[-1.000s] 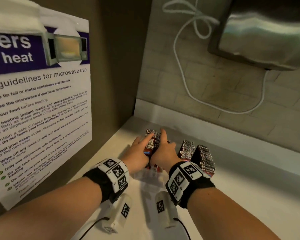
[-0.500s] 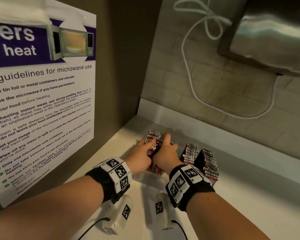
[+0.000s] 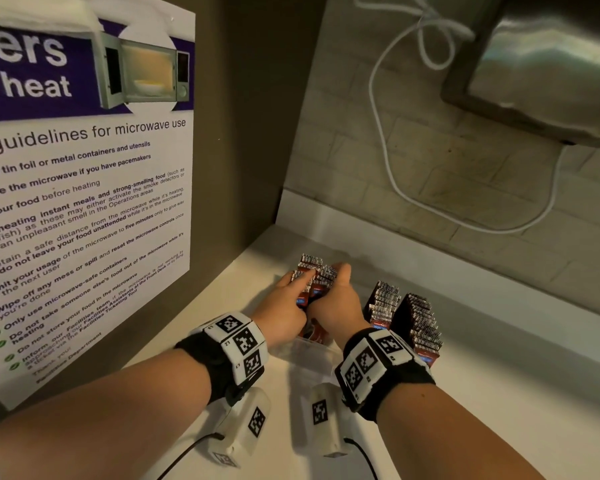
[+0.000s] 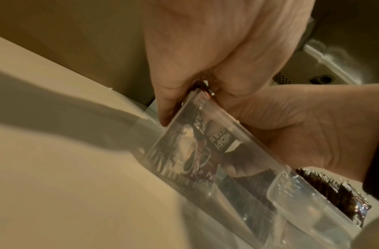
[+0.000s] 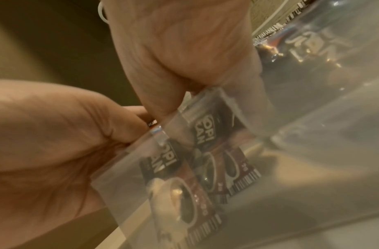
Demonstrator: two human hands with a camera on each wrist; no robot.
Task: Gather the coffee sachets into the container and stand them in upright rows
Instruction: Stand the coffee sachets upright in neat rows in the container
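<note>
Head view: left hand [image 3: 284, 311] and right hand [image 3: 338, 308] each close their grip on one bundle of sachets [image 3: 314, 277] between them, standing in the clear container [image 3: 309, 344]; two upright rows [image 3: 400, 315] stand just right; side wall close left, open worktop [image 3: 499, 393] rightward.

The box [image 4: 244, 139] is made of clear, shiny plastic. The packets [image 3: 418, 318] look glossy. The poster [image 3: 84, 188] is smooth paper.
</note>
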